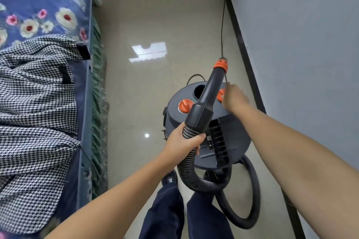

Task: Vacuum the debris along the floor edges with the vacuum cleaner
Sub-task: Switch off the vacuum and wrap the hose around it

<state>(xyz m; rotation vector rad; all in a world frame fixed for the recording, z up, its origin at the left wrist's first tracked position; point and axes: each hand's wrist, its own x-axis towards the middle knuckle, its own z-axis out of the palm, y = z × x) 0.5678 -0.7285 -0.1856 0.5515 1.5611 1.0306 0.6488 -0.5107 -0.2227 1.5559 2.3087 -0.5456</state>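
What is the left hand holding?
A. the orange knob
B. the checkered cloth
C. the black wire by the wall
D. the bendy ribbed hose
D: the left hand wraps round the ribbed hose just below the dark handle piece, while the right hand reaches to the vacuum cleaner top.

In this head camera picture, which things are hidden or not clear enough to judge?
- Right orange knob on the vacuum cleaner: partly covered by the right hand; contact cannot be judged.
- Right hand fingers: blurred, pose unclear.
- Hose joint to the body: hidden behind the canister.
- Power cord: cut off by the top edge.
- Debris along the black baseboard: too small to see.
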